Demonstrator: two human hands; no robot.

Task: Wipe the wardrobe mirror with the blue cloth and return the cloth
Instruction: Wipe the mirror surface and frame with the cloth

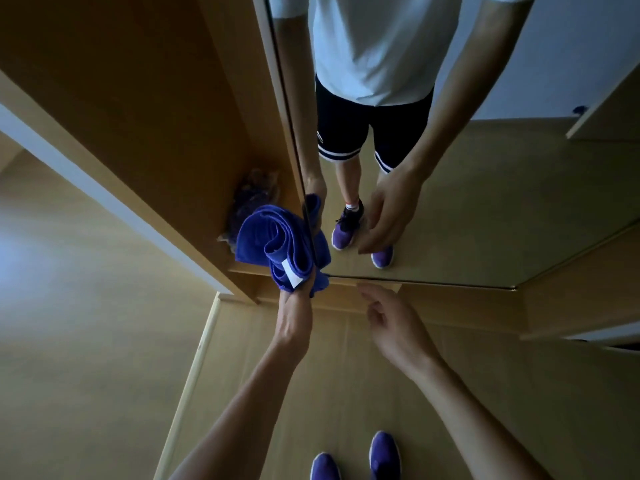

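The left hand grips the blue cloth, bunched just beyond its fingers, apparently against the wardrobe mirror edge; the right hand is loosely spread.

Worn items, catalogue.
Shoes: pair, purple, pale sole edges; well behind the left grip.
Reflected, beyond that grip:
T-shirt: pale, short-sleeved.
Shorts: black, white-striped hems.
Sock: white, red band.
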